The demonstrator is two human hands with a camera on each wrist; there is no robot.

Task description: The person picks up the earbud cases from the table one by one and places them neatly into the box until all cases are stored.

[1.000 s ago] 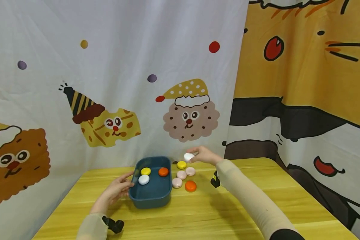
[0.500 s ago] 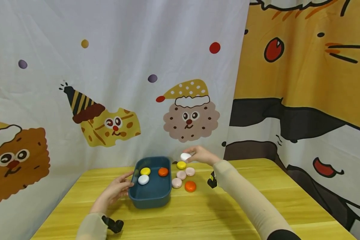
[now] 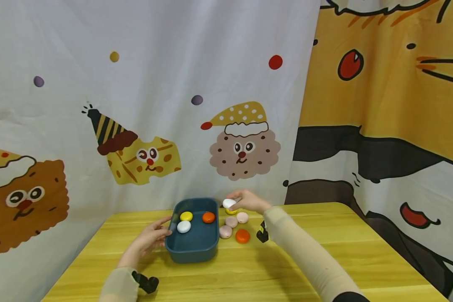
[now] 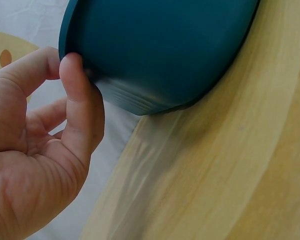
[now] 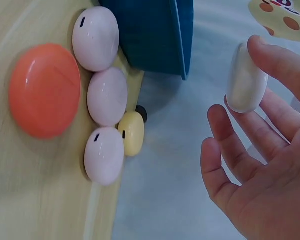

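Observation:
My right hand [image 3: 249, 200] pinches a white rounded disc [image 5: 246, 82] between thumb and fingers, held up beyond the loose discs. Partly hidden below it is a yellow disc [image 3: 232, 211] on the table. Three pale pink discs [image 5: 107, 97] cluster beside the dark blue bin [image 3: 192, 256], and a larger orange disc [image 5: 45, 90] lies nearer. Inside the bin lie a yellow disc [image 3: 186, 216], a white disc [image 3: 183, 227] and an orange disc [image 3: 208, 217]. At the bin's left rim, my left hand [image 4: 45, 115] grips the edge with thumb and index finger.
The wooden table [image 3: 287, 272] extends toward me and to the right. A white curtain [image 3: 154, 63] with printed cartoon figures hangs right behind its back edge. In the right wrist view, a small black object [image 5: 141, 114] shows behind the yellow disc.
My right hand has moved left and slightly down with the white disc, which now partly covers the yellow one. My left hand keeps its grip on the bin. The head view has shifted slightly.

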